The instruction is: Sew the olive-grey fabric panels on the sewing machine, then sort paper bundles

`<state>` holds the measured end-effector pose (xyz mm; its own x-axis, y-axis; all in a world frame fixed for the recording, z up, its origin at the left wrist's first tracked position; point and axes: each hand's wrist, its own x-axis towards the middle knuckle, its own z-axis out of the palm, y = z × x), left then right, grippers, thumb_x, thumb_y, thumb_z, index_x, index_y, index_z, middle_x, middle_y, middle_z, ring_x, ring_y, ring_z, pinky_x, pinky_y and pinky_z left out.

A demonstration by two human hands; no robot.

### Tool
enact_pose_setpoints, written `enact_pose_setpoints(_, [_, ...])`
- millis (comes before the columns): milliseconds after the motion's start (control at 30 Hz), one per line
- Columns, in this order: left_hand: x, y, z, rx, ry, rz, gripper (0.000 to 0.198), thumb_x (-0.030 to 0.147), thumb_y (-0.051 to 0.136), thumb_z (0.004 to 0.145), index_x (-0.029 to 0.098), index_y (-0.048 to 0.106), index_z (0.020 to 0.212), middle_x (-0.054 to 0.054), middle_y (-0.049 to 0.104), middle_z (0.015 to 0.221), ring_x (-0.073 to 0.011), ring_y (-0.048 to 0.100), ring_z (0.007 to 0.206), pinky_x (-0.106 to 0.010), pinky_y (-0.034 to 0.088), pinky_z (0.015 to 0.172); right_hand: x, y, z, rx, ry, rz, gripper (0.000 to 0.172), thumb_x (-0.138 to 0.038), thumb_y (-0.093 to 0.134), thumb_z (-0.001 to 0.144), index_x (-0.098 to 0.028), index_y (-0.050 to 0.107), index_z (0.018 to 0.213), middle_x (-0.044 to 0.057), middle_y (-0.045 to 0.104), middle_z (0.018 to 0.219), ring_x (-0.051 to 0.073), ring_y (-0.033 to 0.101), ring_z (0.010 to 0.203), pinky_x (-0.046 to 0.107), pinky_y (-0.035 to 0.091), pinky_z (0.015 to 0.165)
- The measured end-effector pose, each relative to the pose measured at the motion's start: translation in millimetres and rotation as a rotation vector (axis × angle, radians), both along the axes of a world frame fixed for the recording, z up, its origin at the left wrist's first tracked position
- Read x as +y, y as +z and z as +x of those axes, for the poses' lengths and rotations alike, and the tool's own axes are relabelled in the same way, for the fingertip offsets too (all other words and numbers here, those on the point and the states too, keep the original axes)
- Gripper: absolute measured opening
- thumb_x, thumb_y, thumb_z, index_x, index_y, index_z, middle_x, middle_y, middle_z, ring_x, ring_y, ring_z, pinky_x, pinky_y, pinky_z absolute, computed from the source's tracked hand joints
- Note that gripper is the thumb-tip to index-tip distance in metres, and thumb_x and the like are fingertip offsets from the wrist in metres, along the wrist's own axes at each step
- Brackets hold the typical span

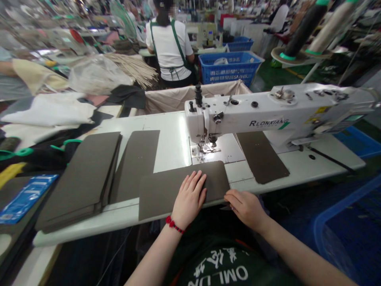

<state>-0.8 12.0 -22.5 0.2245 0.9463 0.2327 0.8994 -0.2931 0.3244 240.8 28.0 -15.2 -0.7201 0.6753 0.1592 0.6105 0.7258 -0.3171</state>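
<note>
A grey-brown fabric panel (160,190) lies at the table's front edge, below the needle area of a white sewing machine (238,115). My left hand (190,194) rests flat on it, fingers stretched out, with a red and black bracelet at the wrist. At the panel's lower right corner is my right hand (245,208), its fingers closed. A thin, pale, pointed thing shows under those fingertips, too small to name. To the left are a stack of similar panels (86,171) and a separate panel (143,151). Another panel (262,155) lies under the machine arm.
The pale tabletop (172,139) carries the machine. Fabric pieces (50,111) and a blue packet (26,198) are heaped at left. A blue basket (229,65) stands beyond, near a seated person (171,47). A blue bin (351,218) is at lower right; thread cones (306,31) stand upper right.
</note>
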Motion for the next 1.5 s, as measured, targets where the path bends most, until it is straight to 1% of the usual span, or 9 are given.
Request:
enact_pose_setpoints(300, [0, -0.1, 1, 0.0, 0.005, 0.005, 0.048, 0.028, 0.042, 0.097, 0.023, 0.038, 0.144, -0.008, 0.039, 0.152, -0.0252, 0.03, 0.143, -0.05, 0.028, 0.118, 5, 14.6, -6, 0.367, -0.037, -0.446, 0.017, -0.012, 0.043, 0.09, -0.022, 0.049, 0.102, 0.007, 0.06, 0.107, 0.017, 0.058, 0.095, 0.029, 0.045, 0.082])
enact_pose_setpoints(533, [-1, 3.0, 7, 0.005, -0.037, 0.001, 0.045, 0.027, 0.042, 0.097, 0.024, 0.042, 0.142, -0.005, 0.042, 0.15, -0.0231, 0.032, 0.142, -0.047, 0.029, 0.118, 9, 23.1, -12, 0.286, -0.035, -0.577, 0.009, -0.023, 0.038, 0.096, -0.023, 0.046, 0.094, 0.001, 0.056, 0.085, 0.016, 0.053, 0.074, 0.028, 0.042, 0.071])
enact_pose_setpoints(733, [-3, -0.6, 17, 0.017, -0.05, 0.028, 0.045, 0.026, 0.043, 0.096, 0.024, 0.042, 0.142, -0.006, 0.042, 0.15, -0.0236, 0.033, 0.142, -0.048, 0.03, 0.117, 7, 31.1, 24, 0.252, -0.05, -0.768, 0.013, -0.029, 0.037, 0.097, -0.023, 0.046, 0.091, -0.002, 0.056, 0.076, 0.013, 0.052, 0.067, 0.025, 0.042, 0.066])
enact_pose_setpoints(900, [-5, 2.8, 13, 0.021, -0.077, -0.007, 0.051, 0.036, 0.044, 0.097, 0.024, 0.037, 0.146, -0.007, 0.038, 0.153, -0.0239, 0.028, 0.144, -0.047, 0.025, 0.119, 10, 30.3, 61, 0.026, -0.288, -0.536, 0.018, -0.039, 0.052, 0.092, -0.024, 0.058, 0.084, -0.001, 0.062, 0.073, 0.017, 0.058, 0.068, 0.028, 0.044, 0.064])
enact_pose_setpoints(1000, [-6, 7.0, 9, 0.013, -0.139, -0.031, 0.08, 0.06, 0.057, 0.083, 0.023, 0.03, 0.149, -0.012, 0.032, 0.155, -0.0311, 0.025, 0.144, -0.053, 0.024, 0.118, 5, 26.3, 61, 0.154, -0.422, -0.283, 0.017, -0.03, 0.046, 0.093, -0.024, 0.06, 0.101, 0.005, 0.066, 0.099, 0.021, 0.063, 0.092, 0.032, 0.05, 0.077])
enact_pose_setpoints(1133, [-9, 10.8, 9, 0.052, -0.223, -0.045, 0.086, 0.053, 0.07, 0.076, 0.028, 0.031, 0.149, -0.011, 0.029, 0.157, -0.0334, 0.022, 0.145, -0.057, 0.022, 0.117, -8, 17.8, 34, 0.096, -0.249, -0.171, 0.049, -0.023, 0.052, 0.086, -0.029, 0.048, 0.135, 0.008, 0.051, 0.14, 0.021, 0.065, 0.099, 0.035, 0.054, 0.079])
enact_pose_setpoints(1233, [-13, 22.1, 5, 0.07, -0.292, -0.082, 0.061, 0.029, 0.063, 0.086, 0.033, 0.041, 0.143, -0.004, 0.043, 0.15, -0.0273, 0.033, 0.141, -0.053, 0.028, 0.116, -10, 19.8, 15, 0.116, -0.131, -0.205, 0.044, -0.021, 0.055, 0.086, -0.03, 0.055, 0.129, 0.006, 0.059, 0.134, 0.02, 0.068, 0.092, 0.034, 0.054, 0.079])
enact_pose_setpoints(1333, [-20, 47.9, -20, 0.024, -0.306, -0.131, 0.043, 0.023, 0.05, 0.094, 0.034, 0.05, 0.135, 0.002, 0.061, 0.134, -0.0181, 0.057, 0.123, -0.043, 0.037, 0.114, -1, 40.3, 12, 0.372, -0.208, -0.304, 0.021, -0.026, 0.054, 0.09, -0.027, 0.067, 0.106, 0.003, 0.072, 0.105, 0.019, 0.067, 0.092, 0.029, 0.051, 0.08])
enact_pose_setpoints(1500, [-37, 92.2, -113, -0.093, 0.048, -0.083, 0.022, 0.043, 0.061, 0.086, 0.037, 0.071, 0.104, 0.004, 0.075, 0.104, -0.0285, 0.063, 0.112, -0.048, 0.045, 0.104, 21, 83.9, 24, 0.628, -0.513, -0.383, 0.023, -0.043, 0.058, 0.088, -0.022, 0.067, 0.089, 0.0, 0.064, 0.078, 0.017, 0.057, 0.072, 0.026, 0.044, 0.065])
